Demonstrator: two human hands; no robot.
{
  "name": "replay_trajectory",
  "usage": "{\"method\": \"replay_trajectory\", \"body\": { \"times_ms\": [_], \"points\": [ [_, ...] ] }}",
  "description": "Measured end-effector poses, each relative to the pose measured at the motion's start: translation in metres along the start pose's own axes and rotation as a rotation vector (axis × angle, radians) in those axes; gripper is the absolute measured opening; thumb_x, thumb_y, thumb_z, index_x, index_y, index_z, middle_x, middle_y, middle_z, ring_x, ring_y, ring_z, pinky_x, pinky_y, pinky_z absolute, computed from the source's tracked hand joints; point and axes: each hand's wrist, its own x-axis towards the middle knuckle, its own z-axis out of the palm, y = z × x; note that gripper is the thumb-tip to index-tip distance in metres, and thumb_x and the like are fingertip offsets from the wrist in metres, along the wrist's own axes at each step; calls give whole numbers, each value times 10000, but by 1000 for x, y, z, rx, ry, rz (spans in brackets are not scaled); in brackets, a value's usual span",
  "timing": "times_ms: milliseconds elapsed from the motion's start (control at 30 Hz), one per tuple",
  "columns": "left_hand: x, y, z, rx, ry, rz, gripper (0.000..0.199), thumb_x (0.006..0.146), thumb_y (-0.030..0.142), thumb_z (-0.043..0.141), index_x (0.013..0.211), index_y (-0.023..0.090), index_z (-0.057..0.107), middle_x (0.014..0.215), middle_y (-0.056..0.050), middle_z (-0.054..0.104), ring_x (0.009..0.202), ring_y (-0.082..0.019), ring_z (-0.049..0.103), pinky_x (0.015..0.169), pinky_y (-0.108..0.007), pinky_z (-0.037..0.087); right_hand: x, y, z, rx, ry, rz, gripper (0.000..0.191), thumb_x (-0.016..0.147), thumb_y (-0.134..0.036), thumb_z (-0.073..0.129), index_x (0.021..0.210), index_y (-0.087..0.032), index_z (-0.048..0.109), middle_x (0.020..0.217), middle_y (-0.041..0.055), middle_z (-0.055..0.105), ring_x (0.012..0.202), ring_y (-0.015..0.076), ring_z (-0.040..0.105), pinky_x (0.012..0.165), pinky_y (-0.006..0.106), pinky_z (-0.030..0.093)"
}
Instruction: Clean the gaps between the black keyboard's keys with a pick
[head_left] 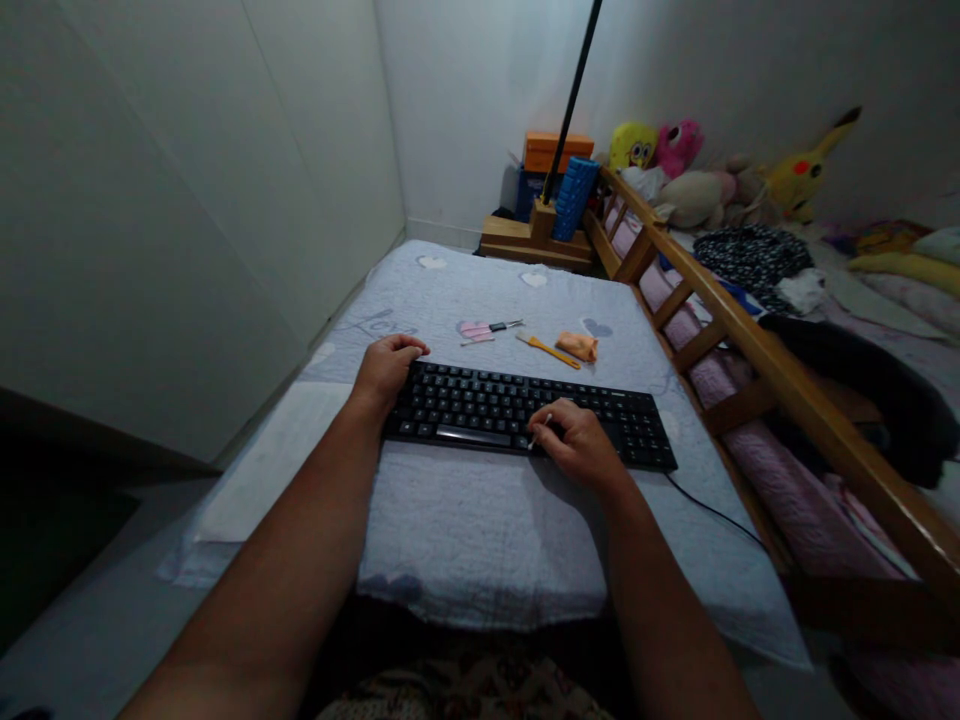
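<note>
A: Keyboard point(525, 412) — a black one, and it lay flat across the light quilted bed cover point(480, 520), its long side facing the person, with a black cable point(712, 512) trailing off from its right end.

B: And the hands?

A: The left hand point(386, 368) rested on the keyboard's far left corner, fingers curled over the edge, its grip pressed together on that corner. The right hand point(577, 442) sat on the keys right of the middle, near the front row. Its grip pinched a thin white stick point(540, 430), the tip pointing down and left at the keys close to the space bar.

B: What was the stick, exactly?

A: Too small to tell. Slim and pale, no more.

B: Anything beyond the keyboard?

A: Just behind it on the cover lay a small brush with a yellow handle point(549, 351) and, touching its far end, a crumpled orange cloth point(577, 346). Left of those were a slim tool with a dark grip point(501, 326) and a thinner pale one beside it.

B: And around the bed?

A: A wooden rail point(750, 340) ran along the right side. Past it lay a second bed with plush toys point(660, 148) lined against the wall. A white wall point(187, 200) closed the left side.
</note>
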Motion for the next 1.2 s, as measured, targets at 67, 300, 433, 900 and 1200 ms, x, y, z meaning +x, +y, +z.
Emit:
{"method": "replay_trajectory", "body": {
  "times_ms": [67, 300, 433, 900, 1200],
  "points": [
    [-1, 1, 0, -1, 6, 1, 70, 633, 225, 612, 654, 205, 676, 808, -52, 722, 882, -240, 630, 923, -382, 443, 0, 0, 0, -7, -8, -8, 135, 868, -135, 580, 799, -191, 682, 779, 35, 652, 774, 183, 598, 730, 309, 431],
    [-2, 2, 0, 17, 8, -3, 77, 630, 242, 615, 662, 203, 673, 821, -54, 729, 892, -246, 631, 900, -383, 455, 0, 0, 1, -14, -7, -1, 133, 876, -144, 576, 808, -194, 679, 793, 39, 651, 786, 184, 599, 731, 312, 437],
    [-2, 1, 0, 7, 4, 10, 81, 629, 239, 612, 661, 199, 674, 812, -50, 723, 875, -232, 633, 904, -371, 446, 0, 0, 1, -24, 12, -5, 133, 872, -135, 577, 817, -199, 680, 797, 37, 650, 795, 186, 598, 735, 315, 436],
    [-4, 4, 0, 18, 12, -17, 75, 630, 232, 618, 659, 200, 679, 795, -52, 717, 882, -250, 625, 884, -381, 446, 0, 2, 2, -25, 60, -2, 134, 865, -121, 576, 849, -203, 680, 843, 48, 663, 845, 200, 601, 769, 327, 444],
    [-1, 2, 0, 5, 9, -3, 64, 630, 231, 627, 657, 201, 676, 803, -46, 723, 891, -239, 631, 917, -372, 440, 1, 3, 3, -20, 83, -9, 135, 866, -128, 580, 851, -209, 686, 847, 53, 666, 847, 206, 602, 769, 338, 451]
  ]
}}
